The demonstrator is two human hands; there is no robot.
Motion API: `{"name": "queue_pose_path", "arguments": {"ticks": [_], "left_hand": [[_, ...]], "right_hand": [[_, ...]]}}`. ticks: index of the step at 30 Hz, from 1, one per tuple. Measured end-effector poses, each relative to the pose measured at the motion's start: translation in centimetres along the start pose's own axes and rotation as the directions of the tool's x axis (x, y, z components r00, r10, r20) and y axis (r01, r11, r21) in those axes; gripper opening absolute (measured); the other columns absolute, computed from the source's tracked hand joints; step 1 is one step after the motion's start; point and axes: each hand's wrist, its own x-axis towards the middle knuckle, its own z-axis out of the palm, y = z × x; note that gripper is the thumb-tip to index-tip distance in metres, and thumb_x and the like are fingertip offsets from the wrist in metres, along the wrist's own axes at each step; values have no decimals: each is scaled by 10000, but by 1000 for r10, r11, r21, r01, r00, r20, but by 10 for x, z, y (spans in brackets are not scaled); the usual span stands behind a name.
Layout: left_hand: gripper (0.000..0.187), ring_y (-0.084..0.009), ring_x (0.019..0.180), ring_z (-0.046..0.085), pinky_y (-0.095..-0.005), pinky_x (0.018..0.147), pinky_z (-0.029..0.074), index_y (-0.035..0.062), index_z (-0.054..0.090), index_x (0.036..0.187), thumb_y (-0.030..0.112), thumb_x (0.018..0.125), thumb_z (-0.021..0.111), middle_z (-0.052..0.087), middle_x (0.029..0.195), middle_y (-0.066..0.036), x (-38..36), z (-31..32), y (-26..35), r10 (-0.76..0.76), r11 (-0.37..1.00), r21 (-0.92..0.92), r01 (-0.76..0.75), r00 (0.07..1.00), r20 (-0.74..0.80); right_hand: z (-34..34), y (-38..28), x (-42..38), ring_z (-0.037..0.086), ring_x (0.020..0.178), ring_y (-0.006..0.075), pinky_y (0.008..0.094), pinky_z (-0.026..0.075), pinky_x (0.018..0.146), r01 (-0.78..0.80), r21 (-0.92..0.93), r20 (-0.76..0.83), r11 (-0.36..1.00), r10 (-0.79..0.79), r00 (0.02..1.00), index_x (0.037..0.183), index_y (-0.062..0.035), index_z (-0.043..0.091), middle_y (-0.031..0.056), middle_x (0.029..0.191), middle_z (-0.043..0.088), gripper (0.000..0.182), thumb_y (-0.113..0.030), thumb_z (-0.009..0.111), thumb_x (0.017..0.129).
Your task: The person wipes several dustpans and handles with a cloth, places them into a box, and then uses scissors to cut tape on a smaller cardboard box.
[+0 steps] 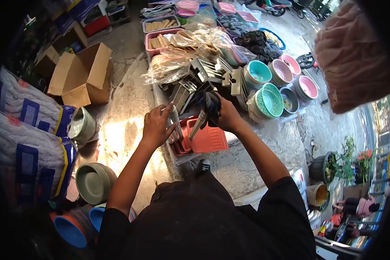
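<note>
My right hand [226, 113] is wrapped round a dark bundled item [210, 105] from which a pale handle [198, 124] points down. My left hand [157, 122] is to its left, fingers apart, beside light-coloured handles [174, 119]; its fingertips touch or nearly touch them. Below the right hand lies a red-orange plastic basket [209, 139], tilted, with other red pieces at its left. Metal dustpan-like pieces [206, 70] are stacked just beyond both hands.
Colourful basins [269, 100] stand at the right of the stall. Plastic-wrapped goods [173, 69] lie behind. An open cardboard box [83, 76], green pots [93, 184] and packed white bundles [24, 147] are on the left. A pink bundle [351, 56] hangs upper right. A person [359, 206] is at far right.
</note>
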Motion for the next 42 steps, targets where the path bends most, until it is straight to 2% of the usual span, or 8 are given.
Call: {"name": "queue_pose_path", "arguments": {"ticks": [2,4,12,15,20,27,29,42], "left_hand": [[608,-274,1145,517,-445,1005,326,146,449,1385,310,846,677,559,1205,-102,0,9,0,-41,999,-32,43,998,52],[539,-251,1107,537,-435,999,317,155,470,1363,275,870,651,576,1156,-81,1,12,2,-61,997,-38,63,997,41],[465,-247,1075,560,-436,988,324,191,507,1316,204,873,645,592,1127,-57,4,16,7,-157,988,-3,157,988,-2],[458,-235,1084,565,-432,986,326,186,516,1307,214,870,652,602,1128,-52,3,16,7,-170,985,-12,170,985,4],[490,-235,1101,557,-442,985,323,192,500,1330,225,866,658,589,1151,-59,4,21,7,-155,988,9,154,987,34],[597,-226,1147,536,-482,1011,304,206,445,1387,281,843,678,575,1201,-53,7,17,9,-191,982,6,191,981,22],[630,-211,1162,529,-481,1020,302,211,428,1400,289,832,687,568,1222,-50,9,16,10,-190,973,148,180,980,60],[516,-207,1098,556,-464,968,322,195,495,1316,261,838,677,599,1156,-15,12,21,-7,-70,994,82,68,997,30]], "right_hand": [[7,19,15,659,887,326,354,500,792,81,24,18,996,-81,997,1151,-36,546,174,950,667,369,-145,692,830],[15,30,23,638,935,396,372,502,791,-8,-20,3,1000,8,1000,1139,-32,547,203,973,663,373,-150,701,820],[46,44,64,623,959,420,416,503,804,55,31,74,998,-57,996,1167,-37,546,216,1004,657,417,-165,707,804],[58,44,64,591,958,452,491,486,789,47,91,131,995,-59,990,1211,-96,501,245,1014,638,491,-133,694,760],[76,47,63,602,1006,430,441,499,828,13,260,194,966,-66,979,1236,-82,489,229,1053,645,548,-156,728,749],[76,51,65,614,1033,403,389,503,851,8,305,255,952,-90,963,1238,-63,505,205,1093,648,546,-161,723,748],[78,55,66,619,1023,399,393,505,842,-2,335,289,942,-101,952,1221,-69,522,204,1078,650,529,-180,734,750],[74,33,54,627,985,402,396,513,813,3,239,206,971,-53,977,1189,-58,523,211,1042,651,493,-194,741,767]]}}
